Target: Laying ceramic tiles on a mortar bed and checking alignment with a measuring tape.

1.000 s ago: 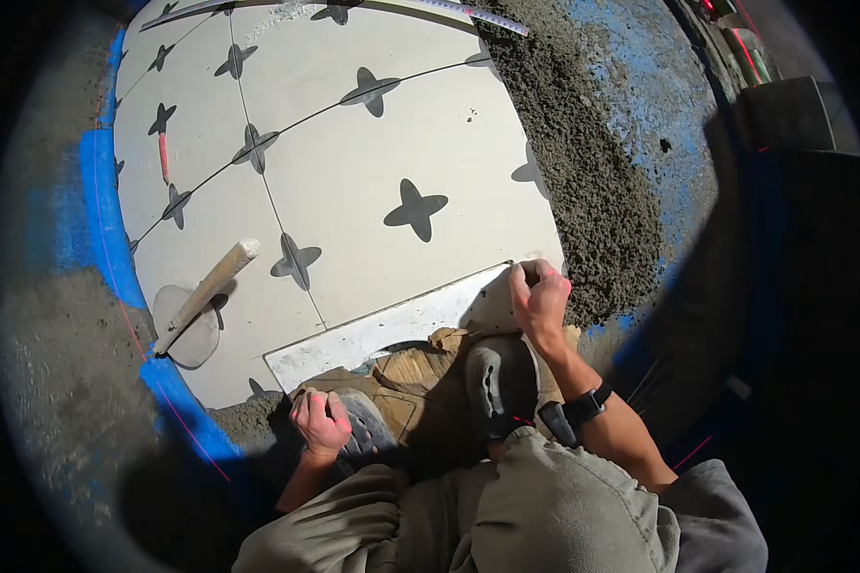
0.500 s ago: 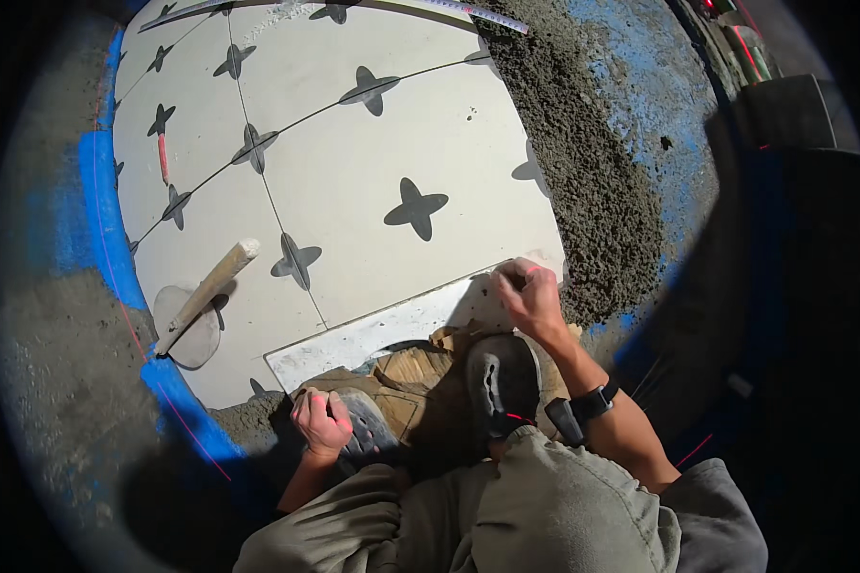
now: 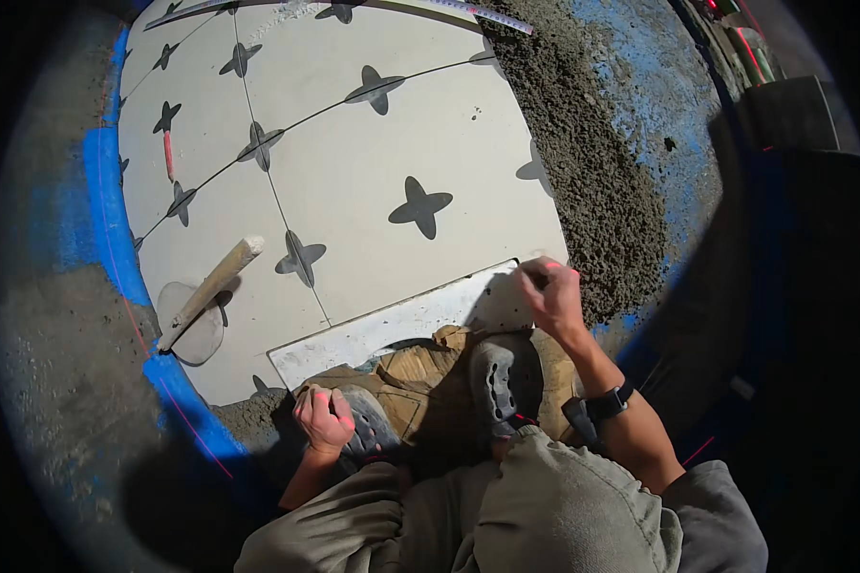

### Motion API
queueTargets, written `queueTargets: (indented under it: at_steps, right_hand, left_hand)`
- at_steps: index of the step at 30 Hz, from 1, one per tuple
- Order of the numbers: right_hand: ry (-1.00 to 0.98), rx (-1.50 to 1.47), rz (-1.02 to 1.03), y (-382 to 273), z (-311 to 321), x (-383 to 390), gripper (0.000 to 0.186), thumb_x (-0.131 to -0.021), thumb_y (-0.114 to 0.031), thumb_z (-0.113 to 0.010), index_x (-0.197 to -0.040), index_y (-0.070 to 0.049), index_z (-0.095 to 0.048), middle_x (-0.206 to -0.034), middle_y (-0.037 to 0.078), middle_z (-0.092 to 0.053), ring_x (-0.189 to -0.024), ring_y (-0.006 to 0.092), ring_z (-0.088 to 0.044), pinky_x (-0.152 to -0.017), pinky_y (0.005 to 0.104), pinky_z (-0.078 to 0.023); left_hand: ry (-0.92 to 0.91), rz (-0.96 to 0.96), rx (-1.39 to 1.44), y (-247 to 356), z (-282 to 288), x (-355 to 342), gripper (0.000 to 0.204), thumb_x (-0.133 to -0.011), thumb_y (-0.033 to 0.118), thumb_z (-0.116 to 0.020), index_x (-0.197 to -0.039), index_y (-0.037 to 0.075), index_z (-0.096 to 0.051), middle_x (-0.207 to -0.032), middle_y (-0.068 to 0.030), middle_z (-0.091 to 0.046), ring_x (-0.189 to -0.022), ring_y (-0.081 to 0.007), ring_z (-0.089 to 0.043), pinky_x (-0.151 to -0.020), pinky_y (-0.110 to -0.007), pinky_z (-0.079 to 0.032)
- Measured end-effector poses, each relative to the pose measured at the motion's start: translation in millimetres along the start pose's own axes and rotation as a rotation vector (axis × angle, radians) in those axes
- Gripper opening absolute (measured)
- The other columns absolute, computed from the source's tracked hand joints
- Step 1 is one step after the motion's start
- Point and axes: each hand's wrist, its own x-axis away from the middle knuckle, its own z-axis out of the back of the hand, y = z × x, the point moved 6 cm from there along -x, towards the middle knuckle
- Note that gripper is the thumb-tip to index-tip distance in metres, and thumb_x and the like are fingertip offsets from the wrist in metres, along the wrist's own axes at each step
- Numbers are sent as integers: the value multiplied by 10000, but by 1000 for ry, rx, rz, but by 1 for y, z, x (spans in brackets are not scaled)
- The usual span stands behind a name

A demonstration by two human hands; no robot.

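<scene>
Head view: right grip [image 3: 550,294], fingers curled and bunched, at right end of white strip [image 3: 392,329]; can't tell if it holds anything. Left grip [image 3: 324,420], loosely fisted near strip's left end, over a grey shoe [image 3: 371,416]; contents hidden. Strip lies between both grips, tiles [image 3: 478,153] beyond it. Mallet [image 3: 216,288] beyond left grip, off to its left. Mortar [image 3: 613,201] beyond right grip, to its right.

The tiled floor [image 3: 339,191] bears a wooden-handled tool [image 3: 210,292] and a red stick [image 3: 169,156]
</scene>
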Motion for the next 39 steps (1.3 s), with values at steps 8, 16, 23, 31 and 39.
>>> queueTargets:
  at_steps: [8,16,23,31,39]
  right_hand:
    - [-66,102,201,-38,-43,0,128,-877,-92,-727,-963,-3,-759,-901,192,-732,-804,365,-723,-734,415,-572]
    - [-539,-563,-155,-61,-60,8,214,-968,-167,-732,-919,41,-721,-751,-5,-665,-662,72,-597,-583,255,-472]
    - [-385,-154,1,-46,-39,21,152,-841,-92,-677,-828,30,-587,-680,124,-627,-610,188,-595,-604,344,-501]
    - [-352,-32,3,-55,-46,34,106,-974,-72,-616,-932,22,-589,-693,115,-607,-634,149,-552,-607,334,-472]
    - [-435,27,-89,-70,-37,49,165,-1014,-116,-631,-1002,27,-715,-711,48,-663,-609,106,-598,-578,300,-488]
  left_hand:
    - [18,-14,6,-2,-3,3,169,-887,30,-625,-788,4,-492,-711,-210,-500,-631,-453,-527,-565,-528,-401]
    - [51,-2,-7,-1,9,-1,187,-881,20,-630,-763,22,-484,-692,-190,-493,-612,-435,-530,-555,-513,-403]
    - [76,-94,-4,31,-6,-30,165,-835,69,-762,-813,64,-598,-729,-103,-585,-651,-335,-630,-581,-441,-510]
    - [-51,-25,254,65,-65,-92,316,-868,204,-830,-1030,25,-625,-945,-141,-662,-773,-370,-692,-666,-461,-572]
    - [-127,-11,144,73,-103,-112,164,-963,160,-690,-999,28,-600,-948,-135,-642,-862,-340,-701,-696,-466,-567]
